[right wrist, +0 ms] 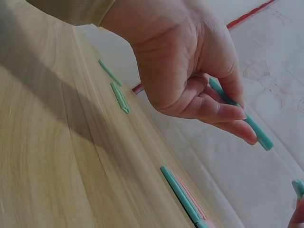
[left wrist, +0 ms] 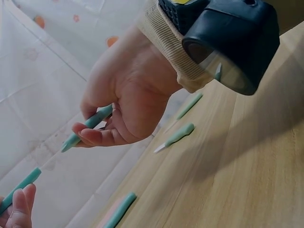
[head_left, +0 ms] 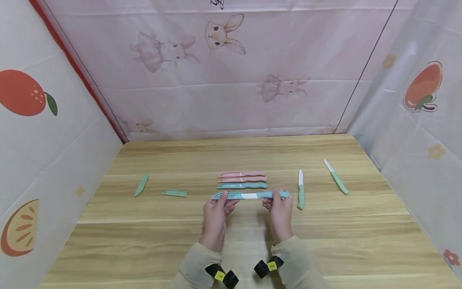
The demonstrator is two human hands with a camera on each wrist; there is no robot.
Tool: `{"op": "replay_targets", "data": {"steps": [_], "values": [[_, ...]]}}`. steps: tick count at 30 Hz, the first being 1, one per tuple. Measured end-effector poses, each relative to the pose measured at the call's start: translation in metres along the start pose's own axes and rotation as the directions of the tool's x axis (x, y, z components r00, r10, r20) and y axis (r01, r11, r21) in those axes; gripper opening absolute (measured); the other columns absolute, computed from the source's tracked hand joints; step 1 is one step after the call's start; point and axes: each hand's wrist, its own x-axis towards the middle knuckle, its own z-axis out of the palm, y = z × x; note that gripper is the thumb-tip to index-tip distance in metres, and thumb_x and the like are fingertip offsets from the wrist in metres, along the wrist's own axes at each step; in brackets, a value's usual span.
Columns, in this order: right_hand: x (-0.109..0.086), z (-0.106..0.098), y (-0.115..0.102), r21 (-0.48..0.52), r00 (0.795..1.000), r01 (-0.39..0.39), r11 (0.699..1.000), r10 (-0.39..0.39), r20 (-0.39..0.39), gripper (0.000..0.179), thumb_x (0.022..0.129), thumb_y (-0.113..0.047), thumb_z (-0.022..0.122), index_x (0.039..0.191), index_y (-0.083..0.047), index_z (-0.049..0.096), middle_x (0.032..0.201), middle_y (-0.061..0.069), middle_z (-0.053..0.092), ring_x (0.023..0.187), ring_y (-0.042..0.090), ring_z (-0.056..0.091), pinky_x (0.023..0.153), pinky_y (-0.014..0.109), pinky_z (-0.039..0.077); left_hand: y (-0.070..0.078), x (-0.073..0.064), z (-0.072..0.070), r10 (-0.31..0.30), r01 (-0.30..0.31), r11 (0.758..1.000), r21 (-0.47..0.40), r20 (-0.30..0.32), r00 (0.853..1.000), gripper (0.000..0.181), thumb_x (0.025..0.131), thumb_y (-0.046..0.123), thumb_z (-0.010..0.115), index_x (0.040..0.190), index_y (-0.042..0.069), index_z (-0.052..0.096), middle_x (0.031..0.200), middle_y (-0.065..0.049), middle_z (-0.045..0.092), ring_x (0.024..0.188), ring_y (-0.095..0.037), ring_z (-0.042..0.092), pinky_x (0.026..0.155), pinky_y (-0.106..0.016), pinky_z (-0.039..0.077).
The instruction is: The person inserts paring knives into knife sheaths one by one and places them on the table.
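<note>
In the head view, my left hand (head_left: 215, 218) pinches a blue knife sheath (head_left: 236, 196) between thumb and fingers. My right hand (head_left: 281, 216) grips the blue handle of a paring knife (head_left: 265, 195). A stretch of white blade shows between handle and sheath; the tip is hidden in the sheath. Both pieces are held level in one line above the table. The left wrist view shows the right hand (left wrist: 130, 95) large, with left fingertips at the lower left. In the right wrist view the left hand (right wrist: 185, 61) holds the sheath.
Behind the hands lie a sheathed blue knife (head_left: 242, 186) and two sheathed pink knives (head_left: 252, 174). Two bare green knives (head_left: 301, 196) (head_left: 339, 182) lie to the right. Two green sheaths (head_left: 141, 185) (head_left: 175, 193) lie left on the wooden table (head_left: 144, 241). Printed cloth surrounds the sides and back.
</note>
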Motion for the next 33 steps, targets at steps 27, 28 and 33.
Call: {"op": "replay_targets", "data": {"steps": [27,28,33], "values": [[-0.0034,0.004,0.0049,-0.02,1.0,-0.019,1.0,0.019,0.025,0.01,0.101,-0.016,0.036,0.1,-0.008,0.03,0.083,0.008,0.055,0.063,0.011,0.057,0.063,0.023,0.053,-0.0041,-0.0003,0.0029,0.029,-0.029,1.0,0.001,-0.006,1.0,0.03,0.096,0.014,0.052,0.111,-0.013,0.052,0.085,-0.016,0.069,0.075,-0.017,0.069,0.06,-0.02,0.054],[-0.0036,0.0042,0.0052,-0.021,1.0,-0.013,1.0,0.014,0.025,0.009,0.101,-0.015,0.036,0.099,-0.008,0.03,0.082,0.008,0.056,0.063,0.011,0.057,0.062,0.023,0.053,-0.0044,-0.0002,0.0031,0.028,-0.028,1.0,-0.004,-0.008,1.0,0.03,0.096,0.014,0.052,0.111,-0.013,0.052,0.085,-0.016,0.069,0.074,-0.016,0.069,0.06,-0.02,0.054],[-0.0051,0.0053,0.0053,-0.036,1.0,-0.007,0.999,0.008,0.027,0.008,0.1,-0.014,0.037,0.098,-0.007,0.032,0.082,0.009,0.057,0.063,0.011,0.057,0.062,0.023,0.053,-0.0052,-0.0009,0.004,0.028,-0.028,1.0,0.001,-0.015,1.0,0.03,0.096,0.013,0.053,0.111,-0.013,0.052,0.086,-0.016,0.069,0.074,-0.016,0.068,0.06,-0.02,0.054]]}}
